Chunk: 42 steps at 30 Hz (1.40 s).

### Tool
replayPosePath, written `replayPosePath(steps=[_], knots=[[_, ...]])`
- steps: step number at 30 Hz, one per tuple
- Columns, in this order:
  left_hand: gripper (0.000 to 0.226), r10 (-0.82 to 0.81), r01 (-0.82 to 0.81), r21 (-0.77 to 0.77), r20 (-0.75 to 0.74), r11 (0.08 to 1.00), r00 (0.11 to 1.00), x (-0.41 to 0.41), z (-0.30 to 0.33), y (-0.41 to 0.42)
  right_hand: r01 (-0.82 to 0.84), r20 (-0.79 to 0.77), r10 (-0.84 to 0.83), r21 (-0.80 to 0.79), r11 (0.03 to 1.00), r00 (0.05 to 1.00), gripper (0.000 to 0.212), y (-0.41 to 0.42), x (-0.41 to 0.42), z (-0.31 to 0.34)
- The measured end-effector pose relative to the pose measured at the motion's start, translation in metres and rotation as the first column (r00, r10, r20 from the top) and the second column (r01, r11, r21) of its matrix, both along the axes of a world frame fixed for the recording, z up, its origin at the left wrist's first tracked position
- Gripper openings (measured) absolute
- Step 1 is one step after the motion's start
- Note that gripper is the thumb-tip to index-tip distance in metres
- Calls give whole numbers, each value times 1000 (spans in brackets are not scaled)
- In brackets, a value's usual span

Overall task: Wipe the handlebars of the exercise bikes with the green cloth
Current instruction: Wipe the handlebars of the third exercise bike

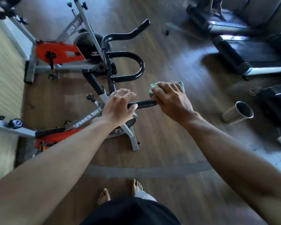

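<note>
The near exercise bike (88, 117) has grey tubes, an orange guard and black handlebars (128, 64) with a U-shaped loop and two outer horns. My right hand (170, 98) grips the green cloth (152, 90), wrapped over the tip of the near horn (143, 103). My left hand (118, 106) is closed around the same horn, a little further in. A second bike of the same kind (58, 52) stands behind the first.
A steel cup (238, 112) stands on the wooden floor at the right. Black treadmills (250, 56) fill the upper right. A pale wall (3, 78) runs along the left. My bare feet (120, 192) are on the floor below the bars.
</note>
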<state>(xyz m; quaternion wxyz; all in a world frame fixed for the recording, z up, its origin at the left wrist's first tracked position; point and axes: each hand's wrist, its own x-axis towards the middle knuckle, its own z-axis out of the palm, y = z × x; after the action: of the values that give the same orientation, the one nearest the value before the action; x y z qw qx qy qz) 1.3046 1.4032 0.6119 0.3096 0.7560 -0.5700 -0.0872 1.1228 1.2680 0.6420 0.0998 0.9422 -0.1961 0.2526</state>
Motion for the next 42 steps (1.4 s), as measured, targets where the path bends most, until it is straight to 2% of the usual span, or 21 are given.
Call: replayPosePath(steps=[3, 5, 7, 11, 15, 19, 22, 26, 29, 30, 32, 35, 38, 40, 42], knots=[[34, -10, 8, 96, 18, 995, 1000, 14, -11, 0, 31, -145, -45, -95, 995, 988, 29, -22, 0, -8], [32, -44, 40, 88, 41, 995, 998, 22, -17, 4, 35, -212, -69, -158, 987, 975, 30, -28, -1, -15], [30, -75, 73, 44, 47, 996, 996, 27, -19, 6, 89, -213, -124, -169, 982, 969, 31, -27, 1, -19], [31, -103, 102, 20, 21, 995, 994, 34, -23, 9, 252, -176, -259, -59, 966, 950, 34, -8, 18, -29], [35, -130, 130, 21, -4, 991, 991, 44, -25, 10, 208, -183, -197, 41, 977, 963, 33, 17, 35, -49], [37, -181, 184, 87, -37, 979, 983, 57, -25, 4, 126, -253, -158, -138, 982, 954, 35, -9, 19, -32], [38, -194, 199, 80, -67, 977, 979, 58, -27, 2, 174, -298, -228, -196, 965, 927, 36, -33, 2, -14], [38, -201, 210, 61, -136, 976, 970, 59, -31, 5, 360, -253, -361, -53, 932, 898, 33, 2, 28, -35], [39, -214, 225, 64, -139, 972, 967, 63, -31, 4, 319, -239, -291, 86, 944, 926, 30, 23, 45, -49], [40, -214, 225, 66, -137, 972, 967, 63, -31, 4, 286, -239, -260, 81, 955, 936, 31, 21, 44, -46], [40, -218, 229, 69, -142, 971, 966, 64, -32, 4, 222, -281, -220, -25, 975, 934, 33, 6, 32, -36], [41, -229, 237, 55, -119, 970, 966, 65, -36, 4, 241, -323, -283, -164, 957, 903, 36, -17, 14, -21], [41, -237, 243, 50, -113, 969, 965, 66, -37, 4, 384, -285, -386, -65, 921, 877, 36, -3, 25, -31], [43, -259, 265, 65, -87, 962, 962, 70, -37, 3, 433, -236, -401, 105, 895, 885, 36, 20, 47, -46], [46, -273, 277, 78, -60, 958, 960, 74, -36, 3, 412, -174, -376, 274, 869, 910, 34, 44, 68, -56]])
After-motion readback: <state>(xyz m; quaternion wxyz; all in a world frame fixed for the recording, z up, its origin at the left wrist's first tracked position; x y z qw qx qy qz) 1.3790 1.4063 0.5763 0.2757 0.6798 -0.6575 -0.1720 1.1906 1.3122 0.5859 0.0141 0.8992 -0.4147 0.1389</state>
